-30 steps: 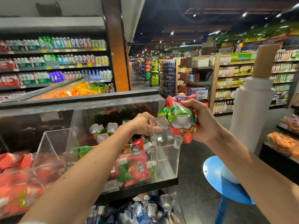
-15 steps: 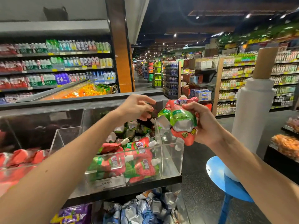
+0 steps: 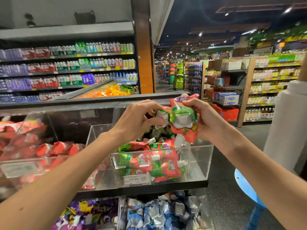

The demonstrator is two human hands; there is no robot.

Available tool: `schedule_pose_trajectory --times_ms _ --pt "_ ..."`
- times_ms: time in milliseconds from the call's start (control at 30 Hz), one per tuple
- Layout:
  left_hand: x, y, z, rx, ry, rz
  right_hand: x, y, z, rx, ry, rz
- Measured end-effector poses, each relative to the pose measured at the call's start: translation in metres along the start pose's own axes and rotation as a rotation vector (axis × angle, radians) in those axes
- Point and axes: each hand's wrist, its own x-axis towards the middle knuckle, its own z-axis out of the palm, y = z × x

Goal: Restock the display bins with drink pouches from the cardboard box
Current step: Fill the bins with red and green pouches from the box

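My right hand (image 3: 204, 120) grips a bunch of red and green drink pouches (image 3: 183, 118) above the clear acrylic bin (image 3: 201, 156). My left hand (image 3: 137, 120) pinches the silver bottom of one pouch (image 3: 162, 116) at the left side of that bunch. Several more pouches of the same kind (image 3: 154, 160) lie in the bin below, white caps showing. No cardboard box is in view.
A second acrylic bin (image 3: 25, 165) at the left holds red pouches. Lower bins hold purple pouches (image 3: 89, 213) and blue-silver pouches (image 3: 157, 213). A blue stool (image 3: 245, 188) and a white roll (image 3: 284, 127) stand at the right. Bottle shelves line the back.
My left hand rose from the bin, empty, and moved right to the bunch in my right hand, where it now pinches a pouch. The view has tilted down.
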Motion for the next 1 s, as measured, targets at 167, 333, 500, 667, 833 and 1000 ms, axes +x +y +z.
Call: schedule_pose_trajectory --times_ms 167,333,500,667,833,1000 --pt "-0.002 -0.004 0.012 0.120 0.029 -0.071 -0.001 -0.013 -0.019 -0.118 0.184 0.013" --pt "0.023 -0.018 0.050 0.398 -0.006 -0.019 -0.001 -0.018 -0.037 -0.103 0.263 -0.008" --pt "0.049 -0.036 0.088 0.578 -0.117 -0.002 0.001 -0.016 -0.047 -0.093 0.323 0.007" --pt "0.062 -0.046 0.114 0.606 -0.237 -0.036 0.003 -0.016 -0.053 -0.115 0.355 0.010" --pt "0.065 -0.048 0.111 0.592 -0.347 -0.068 0.004 -0.016 -0.054 -0.131 0.374 0.013" --pt "0.063 -0.043 0.097 0.546 -0.506 -0.127 0.007 -0.016 -0.053 -0.153 0.404 0.008"
